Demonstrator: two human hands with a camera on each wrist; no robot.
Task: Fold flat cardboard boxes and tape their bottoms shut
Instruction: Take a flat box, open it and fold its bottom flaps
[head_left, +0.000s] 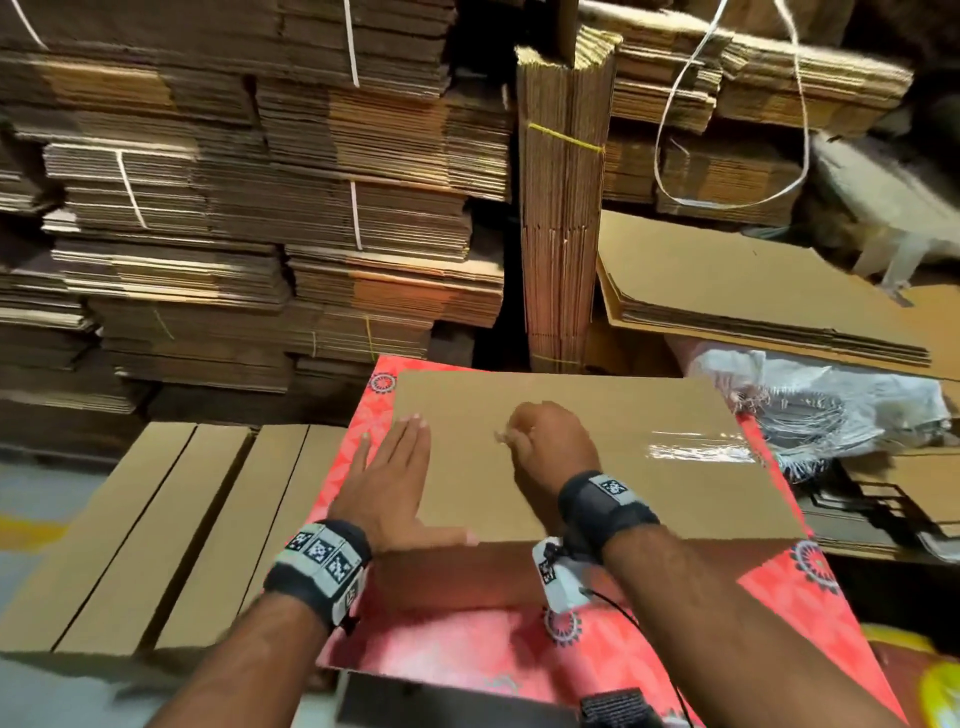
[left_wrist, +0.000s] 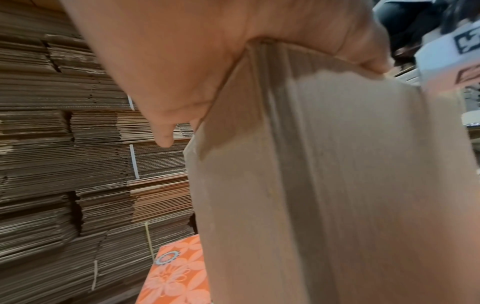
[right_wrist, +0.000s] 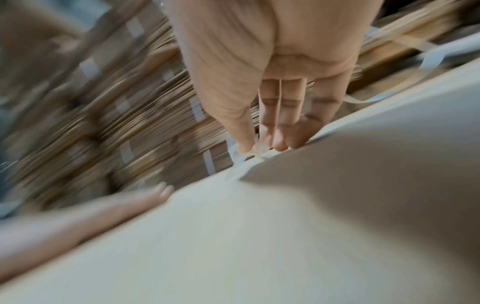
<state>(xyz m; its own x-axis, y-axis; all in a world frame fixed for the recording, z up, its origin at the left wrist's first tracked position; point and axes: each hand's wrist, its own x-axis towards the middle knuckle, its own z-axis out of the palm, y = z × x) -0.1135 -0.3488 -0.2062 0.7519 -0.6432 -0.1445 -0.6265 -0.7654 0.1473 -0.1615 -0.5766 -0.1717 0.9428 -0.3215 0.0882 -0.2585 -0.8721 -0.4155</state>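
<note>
Two hands work on a cardboard box (head_left: 597, 457) on the red tabletop (head_left: 467, 649): left hand (head_left: 395, 478) lies flat, fingers straight; right hand (head_left: 550, 441) pinches clear tape (head_left: 696, 447) against its top.

Bundled stacks of flat corrugated sheets (head_left: 234, 208), tied with white straps (head_left: 355, 208), are piled high across the background, and one bundle (head_left: 563, 208) bound with yellow cord is stood on edge between them. A red patterned surface (head_left: 597, 654) with grey gear-like motifs is seen in the foreground, and crumpled white sacking (head_left: 810, 410) is heaped just beyond its far right corner. A loose white strap loop (head_left: 727, 104) is hung over the upper right stacks, and a white plastic item (head_left: 893, 218), too blurred to identify, is seen at the right edge.
</note>
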